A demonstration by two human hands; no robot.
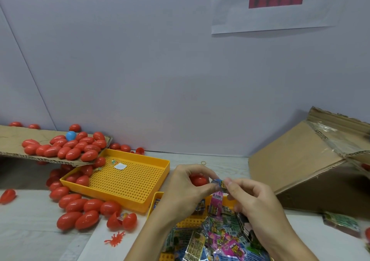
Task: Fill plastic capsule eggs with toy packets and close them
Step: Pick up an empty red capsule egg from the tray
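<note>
Nearest, at the bench's (30,238) front edge: a yellow tray (181,223) heaped with printed toy packets (216,240), mostly hidden under the forearms. Left of it, flat on the bench, a small red rubbery toy (115,238). Just behind that, an open egg (122,221), two red halves side by side with a packet showing between them.

Above the packet tray, both hands meeting. Left hand (187,186) curled around a red egg half (198,180), thumb and fingers gripping its rim. Right hand (253,197) pinching a folded packet (220,185) between thumb and fingertips, right at the mouth of the egg half, touching or nearly so; cannot tell how far in. A pink packet (217,197) just below the fingers, resting in the tray.

Left of the hands, a cluster of closed red eggs (80,210) on the bench, one more stray (8,196) near the left edge. Behind them, a perforated yellow tray (128,180), a few eggs in its left corner and a white paper scrap (120,166) near its back.

Further back left, a cardboard sheet (12,140) carrying many red eggs (66,146) and one blue egg (71,135). More red ones along the back edge by the wall (160,60).

At the right, a cardboard box (304,164) tipped on its side. A rubber band (203,162) on the bench beyond the hands. On the wall, a paper notice (276,6) with a red bar.
</note>
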